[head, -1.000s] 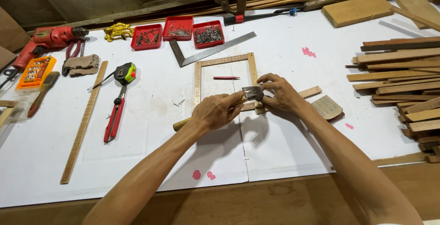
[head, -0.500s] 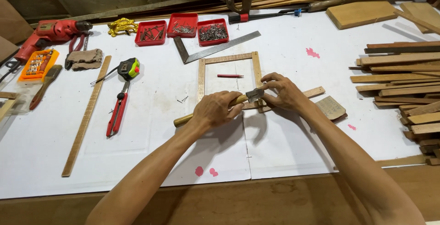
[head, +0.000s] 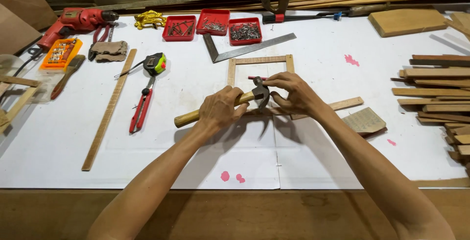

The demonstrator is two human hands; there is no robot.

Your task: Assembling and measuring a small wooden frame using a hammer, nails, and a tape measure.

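While the white-covered wooden workbench (head: 318,161) fills most of the view, the work sits near its middle. Off to the right lies a loose stack of thin brown wooden slats (head: 435,93), and along the left a long narrow wooden strip (head: 108,109) runs lengthwise.

Behind the hands lies a small open frame of pale wooden battens (head: 259,60); its lower part is hidden under them. It looks light and stiff, but thin enough to split, so it is probably best steadied flat, close to a joint. A steel try square (head: 252,48) rests just beyond it, with three red plastic trays of nails and screws (head: 211,24) farther back.

The left hand (head: 221,110) is closed around the pale wooden handle of a claw hammer (head: 215,110), gripping it near the dark steel head, which hangs just over the frame's lower edge. Choked up like that, the head-heavy tool should be easy to control for light taps.

The right hand (head: 293,94) rests on the frame's right side, fingers curled and pinched together beside the hammer head; whether they hold a nail I cannot tell. A short red pencil (head: 255,78) lies inside the frame, touching the fingertips.
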